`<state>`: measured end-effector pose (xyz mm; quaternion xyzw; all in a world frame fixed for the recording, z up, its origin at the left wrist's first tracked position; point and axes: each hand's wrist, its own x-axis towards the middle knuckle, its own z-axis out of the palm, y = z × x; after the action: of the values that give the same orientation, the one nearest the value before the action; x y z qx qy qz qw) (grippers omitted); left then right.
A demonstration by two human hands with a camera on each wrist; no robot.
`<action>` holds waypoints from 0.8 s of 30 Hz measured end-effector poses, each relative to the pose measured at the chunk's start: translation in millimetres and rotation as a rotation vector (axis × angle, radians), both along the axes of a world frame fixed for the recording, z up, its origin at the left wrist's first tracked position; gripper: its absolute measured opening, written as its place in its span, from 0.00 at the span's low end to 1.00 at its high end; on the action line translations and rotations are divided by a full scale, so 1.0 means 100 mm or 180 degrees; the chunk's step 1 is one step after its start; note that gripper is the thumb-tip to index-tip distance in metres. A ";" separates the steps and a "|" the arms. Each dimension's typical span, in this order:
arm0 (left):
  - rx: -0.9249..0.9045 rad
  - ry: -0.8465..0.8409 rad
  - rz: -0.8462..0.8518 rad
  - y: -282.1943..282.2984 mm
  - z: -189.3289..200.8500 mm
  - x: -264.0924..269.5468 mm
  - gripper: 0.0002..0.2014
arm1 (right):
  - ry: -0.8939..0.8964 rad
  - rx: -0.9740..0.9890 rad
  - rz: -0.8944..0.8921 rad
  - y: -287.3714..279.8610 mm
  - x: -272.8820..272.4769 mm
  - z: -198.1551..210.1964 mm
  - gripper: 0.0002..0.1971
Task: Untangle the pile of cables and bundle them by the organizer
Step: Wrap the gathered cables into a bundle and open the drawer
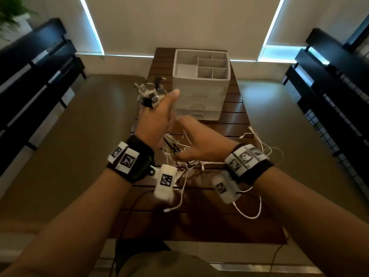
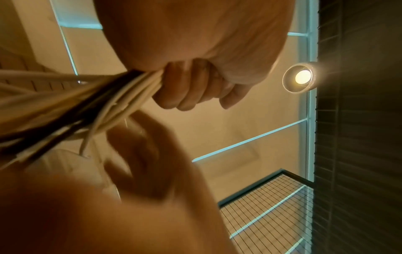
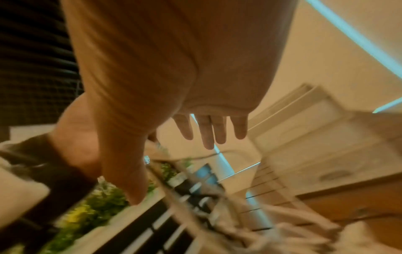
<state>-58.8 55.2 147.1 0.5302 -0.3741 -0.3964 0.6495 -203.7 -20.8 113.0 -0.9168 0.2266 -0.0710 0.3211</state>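
My left hand (image 1: 157,114) is raised over the slatted wooden table (image 1: 235,116) and grips a bunch of white and black cables (image 2: 97,106), fingers curled round them. Their plug ends (image 1: 148,93) stick out above the fist. Strands hang from the fist to the tangled cable pile (image 1: 179,156) on the table. My right hand (image 1: 191,136) hovers just right of the left, fingers straight (image 3: 208,130), holding nothing; it is blurred. The white organizer (image 1: 201,82), with open top compartments and drawers below, stands at the far end of the table.
Loose white cables (image 1: 257,140) trail to the right of the pile and loop near the front (image 1: 249,214). A black cable (image 1: 127,212) hangs off the front left edge. Dark benches (image 1: 36,76) (image 1: 331,80) flank the table, with bare floor between.
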 end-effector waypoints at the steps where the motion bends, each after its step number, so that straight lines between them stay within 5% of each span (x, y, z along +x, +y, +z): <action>1: -0.0014 0.0062 -0.0047 0.00 -0.01 -0.04 0.26 | -0.0214 0.0279 0.0006 0.09 0.11 -0.01 0.44; 6: -0.0224 0.0812 -0.0179 0.08 0.07 -0.05 0.26 | -0.0854 0.0837 -0.0455 0.25 0.31 -0.10 0.11; 12: -0.0403 0.1480 -0.0107 0.11 0.14 -0.01 0.28 | -0.1120 0.0119 -0.0456 0.24 0.27 -0.10 0.13; 18: 0.0034 0.2241 0.0230 0.02 -0.04 0.07 0.22 | -0.0246 -0.0450 -0.0440 0.08 0.18 0.02 0.12; 21: 0.0200 0.2381 0.0085 0.08 -0.06 0.22 0.10 | 0.0100 -0.0766 -0.0383 -0.06 0.16 0.11 0.13; 24: 0.0270 0.2142 0.0206 0.20 -0.09 0.49 0.20 | 0.0545 -0.0901 -0.0323 -0.23 0.09 0.17 0.13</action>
<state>-9.7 74.9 137.8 0.4078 -0.1049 -0.5435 0.7262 -194.7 -43.7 130.3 -0.9429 0.2868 -0.0400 0.1644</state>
